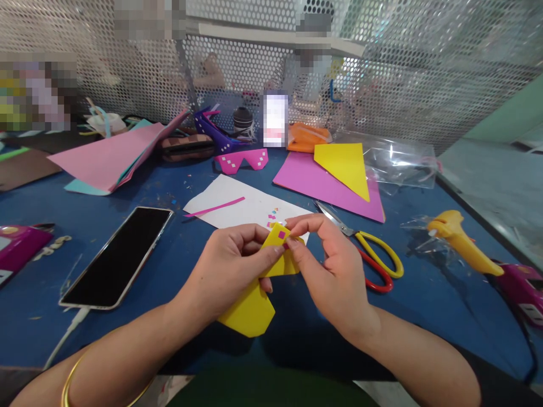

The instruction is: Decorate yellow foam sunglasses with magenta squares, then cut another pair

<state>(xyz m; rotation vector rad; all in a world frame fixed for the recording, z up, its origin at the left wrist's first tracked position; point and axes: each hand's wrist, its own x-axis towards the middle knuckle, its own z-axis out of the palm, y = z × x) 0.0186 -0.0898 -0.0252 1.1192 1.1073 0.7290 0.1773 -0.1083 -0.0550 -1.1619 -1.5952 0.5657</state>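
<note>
Between my hands is a yellow glasses-shaped foam cutout (253,308), with a small magenta square (281,235) on its upper corner. My left hand (231,263) is closed around it, thumb on top. The fingertips of my right hand (328,265) pinch together at the upper right edge, over a second magenta spot; what they hold there is mostly hidden. Just beyond lies a white sheet (220,195) bearing a magenta strip (216,207) and several tiny coloured squares (272,216). Scissors (360,240) with yellow and red handles rest right of my right hand.
A phone (119,257) with a cable lies left. Pink glasses-shaped foam (241,161) stands behind the white sheet. Yellow (350,167) and purple sheets (297,178) lie back right, pink sheets (114,152) back left. A yellow glue gun (464,240) is at right. Perforated metal (237,62) borders the table.
</note>
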